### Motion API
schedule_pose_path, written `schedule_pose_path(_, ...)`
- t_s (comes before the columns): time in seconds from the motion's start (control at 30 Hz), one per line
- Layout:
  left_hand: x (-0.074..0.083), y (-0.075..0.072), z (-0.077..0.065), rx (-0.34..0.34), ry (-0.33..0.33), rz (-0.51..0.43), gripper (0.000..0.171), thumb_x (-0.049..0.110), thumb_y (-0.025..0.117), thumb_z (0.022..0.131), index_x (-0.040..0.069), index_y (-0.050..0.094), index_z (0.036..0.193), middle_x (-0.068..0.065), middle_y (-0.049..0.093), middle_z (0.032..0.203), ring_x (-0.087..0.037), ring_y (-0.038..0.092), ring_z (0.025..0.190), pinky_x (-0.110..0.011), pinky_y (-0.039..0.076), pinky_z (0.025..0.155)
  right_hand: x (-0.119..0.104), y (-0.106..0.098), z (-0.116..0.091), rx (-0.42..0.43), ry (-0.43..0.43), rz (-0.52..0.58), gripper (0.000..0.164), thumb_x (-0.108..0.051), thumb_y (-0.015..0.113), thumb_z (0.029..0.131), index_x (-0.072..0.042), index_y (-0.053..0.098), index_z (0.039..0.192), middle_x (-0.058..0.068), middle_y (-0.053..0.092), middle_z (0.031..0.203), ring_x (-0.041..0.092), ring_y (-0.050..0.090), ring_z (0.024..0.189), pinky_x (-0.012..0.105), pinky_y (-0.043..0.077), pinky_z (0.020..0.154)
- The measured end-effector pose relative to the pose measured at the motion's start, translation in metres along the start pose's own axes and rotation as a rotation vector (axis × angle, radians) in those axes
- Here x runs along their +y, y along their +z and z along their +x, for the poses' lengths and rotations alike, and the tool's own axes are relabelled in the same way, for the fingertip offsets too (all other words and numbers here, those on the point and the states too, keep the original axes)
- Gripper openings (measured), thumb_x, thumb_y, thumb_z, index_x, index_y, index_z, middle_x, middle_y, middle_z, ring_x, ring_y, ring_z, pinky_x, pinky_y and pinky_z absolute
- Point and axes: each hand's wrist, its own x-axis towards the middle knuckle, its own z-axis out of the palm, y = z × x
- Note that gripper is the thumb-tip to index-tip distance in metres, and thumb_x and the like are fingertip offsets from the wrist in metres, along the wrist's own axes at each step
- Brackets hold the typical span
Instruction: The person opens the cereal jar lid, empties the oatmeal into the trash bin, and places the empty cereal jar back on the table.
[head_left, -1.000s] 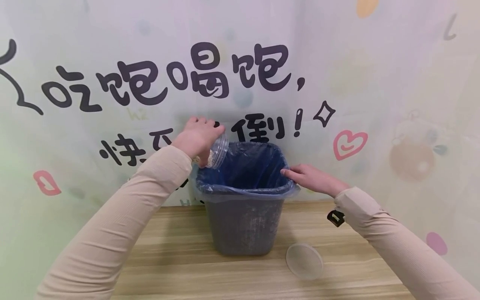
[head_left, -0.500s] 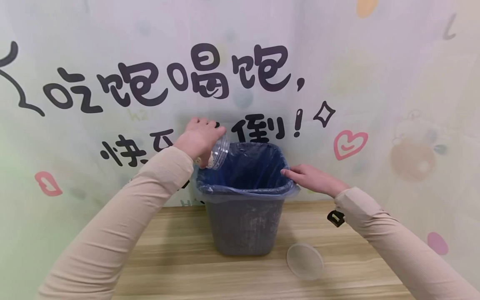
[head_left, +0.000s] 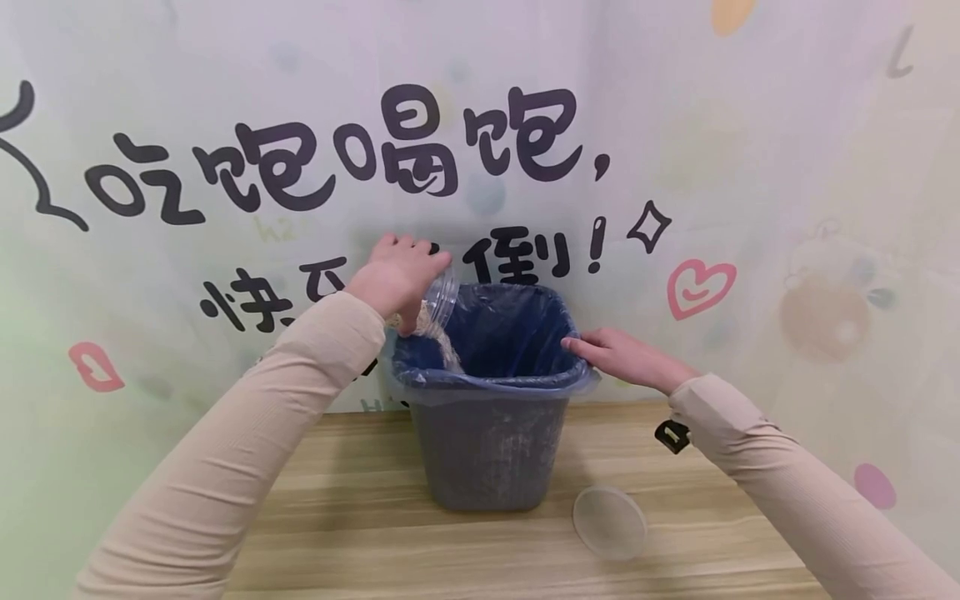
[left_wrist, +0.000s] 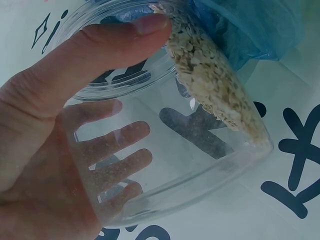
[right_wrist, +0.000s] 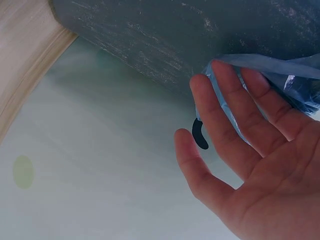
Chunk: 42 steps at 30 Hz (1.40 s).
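My left hand (head_left: 397, 282) grips a clear plastic jar (left_wrist: 135, 172) tipped over the left side of a dark grey trash bin (head_left: 487, 450). In the left wrist view the thumb lies across the jar's mouth end, and the other fingers show through its wall. Pale oat flakes (left_wrist: 210, 80) lie along the jar's lower side and spill in a stream into the blue bag (head_left: 517, 333) lining the bin. My right hand (head_left: 628, 356) holds the bin's right rim, thumb on top. Its other fingers (right_wrist: 230, 90) lie outside against the bin and bag edge.
A round translucent lid (head_left: 609, 523) lies on the wood-grain table (head_left: 337, 533), right of the bin's base. Close behind the bin hangs a pale backdrop (head_left: 750, 167) with dark lettering and drawings. A small black object (head_left: 671, 436) shows below the right cuff.
Oat flakes now fall from the jar's mouth into the bin; no stream showed before. Both hands stay in nearly the same place, and the bin and lid have not moved.
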Motion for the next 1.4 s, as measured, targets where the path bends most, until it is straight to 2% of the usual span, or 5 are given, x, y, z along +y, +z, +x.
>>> schedule_pose_path(0.53,0.001,-0.0012,0.001,-0.001,0.001,0.018,0.097,0.019,0.091,0.057,0.011,0.04,0.139,-0.018,0.045,0.135,-0.038,0.04,0.123,-0.051,0.031,0.103,-0.001,-0.0007,-0.0005,-0.003,0.0,0.002,0.041,-0.036,0.042,0.103,-0.007,0.059,0.082,-0.002,0.036,0.061,0.016,0.036,0.056,0.031,0.033,0.056)
schedule_pose_path(0.77,0.0022,-0.0019,0.0021,-0.014,0.006,0.047,0.098,0.021,0.091,0.058,0.011,0.039,0.14,-0.019,0.043,0.137,-0.039,0.039,0.124,-0.051,0.032,0.102,-0.0011,-0.0014,-0.0008,-0.006,0.006,-0.006,0.04,-0.036,0.042,0.103,-0.006,0.062,0.086,-0.001,0.039,0.063,0.017,0.041,0.059,0.032,0.036,0.059)
schedule_pose_path(1.4,0.0016,-0.0011,0.0005,-0.013,0.002,0.028,0.096,0.018,0.09,0.059,0.011,0.039,0.14,-0.018,0.044,0.137,-0.039,0.04,0.123,-0.052,0.031,0.103,-0.0016,0.0,-0.0007,-0.004,-0.003,0.015,0.04,-0.034,0.042,0.103,-0.006,0.061,0.083,-0.002,0.037,0.061,0.016,0.037,0.056,0.031,0.034,0.057)
